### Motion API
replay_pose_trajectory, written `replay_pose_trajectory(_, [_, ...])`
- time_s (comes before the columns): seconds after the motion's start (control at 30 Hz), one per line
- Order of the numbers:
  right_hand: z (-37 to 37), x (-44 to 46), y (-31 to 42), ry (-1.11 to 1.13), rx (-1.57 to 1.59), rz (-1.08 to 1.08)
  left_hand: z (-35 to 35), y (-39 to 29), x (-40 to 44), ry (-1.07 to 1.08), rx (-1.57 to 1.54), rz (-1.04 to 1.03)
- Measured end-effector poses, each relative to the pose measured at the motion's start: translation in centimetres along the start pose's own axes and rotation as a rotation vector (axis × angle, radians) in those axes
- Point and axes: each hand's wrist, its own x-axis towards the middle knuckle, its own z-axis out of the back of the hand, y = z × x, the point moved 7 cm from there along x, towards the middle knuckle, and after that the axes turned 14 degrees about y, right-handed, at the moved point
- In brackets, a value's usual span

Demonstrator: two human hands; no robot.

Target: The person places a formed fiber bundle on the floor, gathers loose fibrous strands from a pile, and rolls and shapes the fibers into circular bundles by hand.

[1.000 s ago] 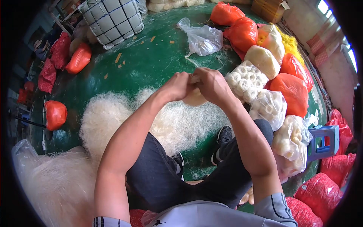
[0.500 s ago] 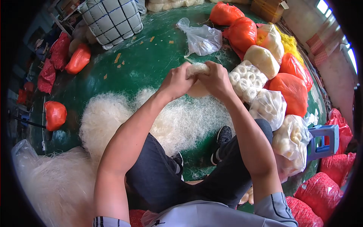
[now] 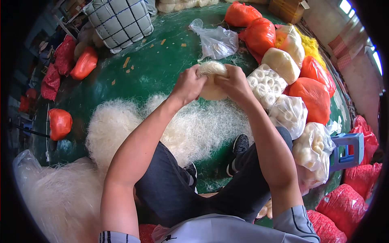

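Note:
Between my two hands is a bundle of pale cream fibre, bulging at the top and hanging down in a rounded lobe. My left hand grips its left side, fingers closed. On the right side my right hand grips it too, thumb pressed in toward the middle. Below the hands, a loose heap of whitish fibre spreads over the green floor in front of my feet. The fingertips behind the bundle are hidden.
A clear plastic bag lies beyond my hands. To the right are bags of white rolls, orange bags and a blue stool. More fibre fills the lower left. A strapped grey bale stands at the back.
Both hands have turned and spread slightly apart on the fibre bundle. More of its top and its hanging lower lobe now shows between them.

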Motion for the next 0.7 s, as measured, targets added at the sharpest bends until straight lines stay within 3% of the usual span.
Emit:
replay_pose_trajectory(0.07, [0.0, -0.7, 1.2, -0.044, -0.146, 0.028, -0.7, -1.4, -0.6, -0.13, 0.325, -0.28])
replay_pose_trajectory(0.17, [0.0, -1.0, 1.9, -0.083, -0.1, 0.112, -0.6, -0.7, -0.3, 0.063, 0.074, 0.058])
replay_pose_trajectory(0.27, [-0.1, -0.9, 1.7, 0.009, 0.011, 0.095, -0.4, 0.0, -0.4, 0.115, -0.193, 0.213])
replay_pose_trajectory(0.3, [-0.2, -0.9, 1.6, 0.025, -0.056, 0.075, -0.4, -0.5, -0.5, 0.072, -0.219, 0.114])
replay_pose_trajectory(0.4, [-0.3, -0.9, 1.6, -0.012, -0.184, 0.093, -0.4, -1.4, -0.7, 0.089, 0.147, 0.029])
replay_pose_trajectory(0.47, [-0.4, -1.2, 2.3, -0.149, -0.167, 0.211, -0.3, 0.1, 0.0, 0.035, 0.063, 0.024])
replay_pose_trajectory(0.6, [-0.2, -0.5, 1.5, -0.022, -0.169, 0.079, -0.9, 0.3, -0.6, 0.104, -0.17, 0.188])
replay_pose_trajectory(0.7, [-0.3, -0.8, 1.6, -0.046, -0.287, 0.118, -0.8, -2.4, -1.2, -0.055, 0.257, -0.174])
